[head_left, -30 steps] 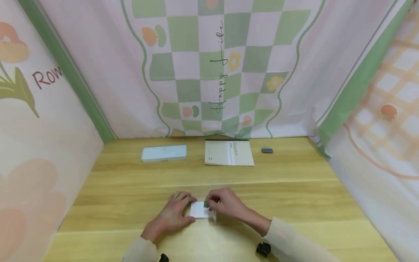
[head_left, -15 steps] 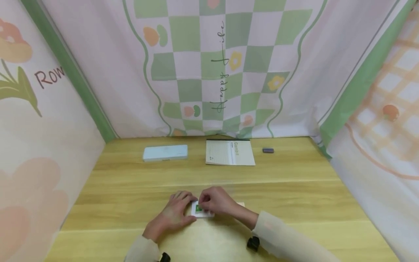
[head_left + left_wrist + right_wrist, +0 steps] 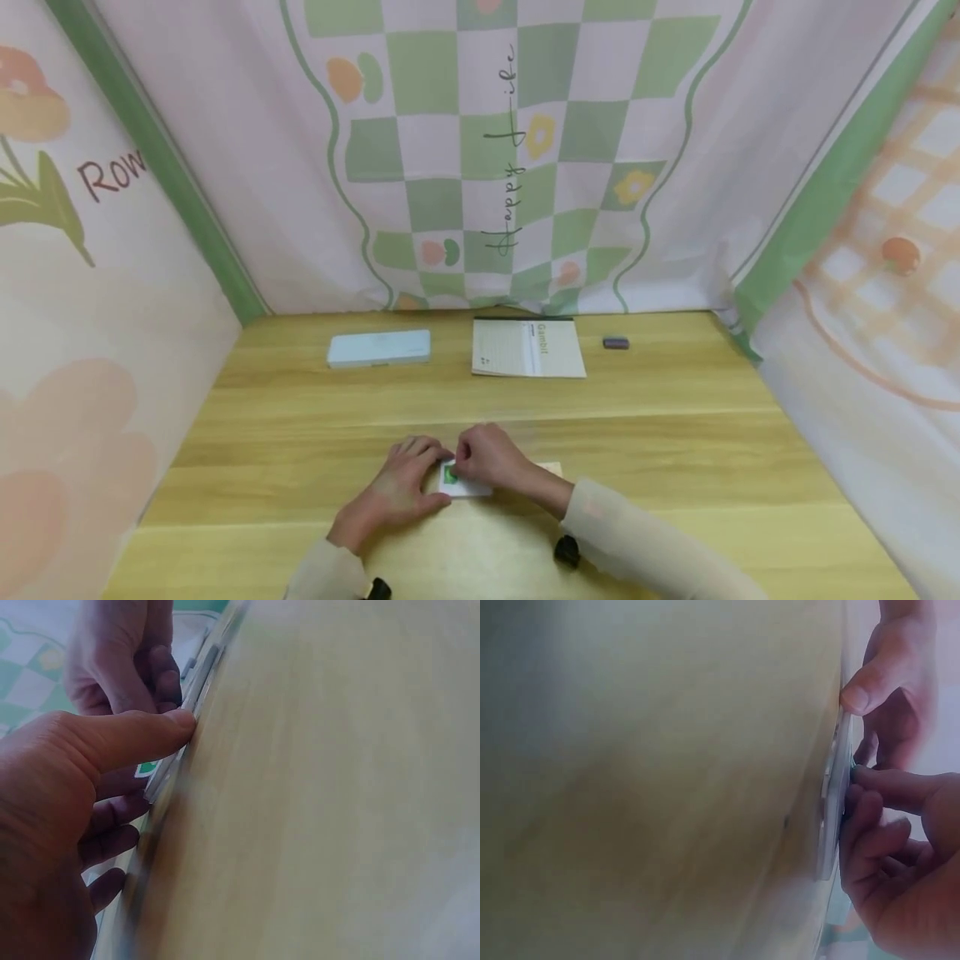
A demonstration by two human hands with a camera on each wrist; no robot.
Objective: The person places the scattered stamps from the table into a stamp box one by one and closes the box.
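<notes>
A flat white rectangular pad lies on the table before me. My left hand grips its left end, thumb at the near edge and fingers at the far edge; the left wrist view shows the thumb against the pad's thin side. On the pad's left part is a small green sticker with a pale border. My right hand, fingers curled, pinches the sticker's right edge over the pad. In the right wrist view, thumb and index fingertip meet at a sliver of green, and the other fingers are bent beside the pad.
A pale slip shows partly behind my right wrist. Along the back of the wooden table lie a light blue pencil case, a notebook and a small dark object. Patterned curtains stand behind.
My right hand has carried the green sticker left from the pad's right part onto its left part. The left hand keeps its grip. The pale slip has come into view behind the right wrist.
</notes>
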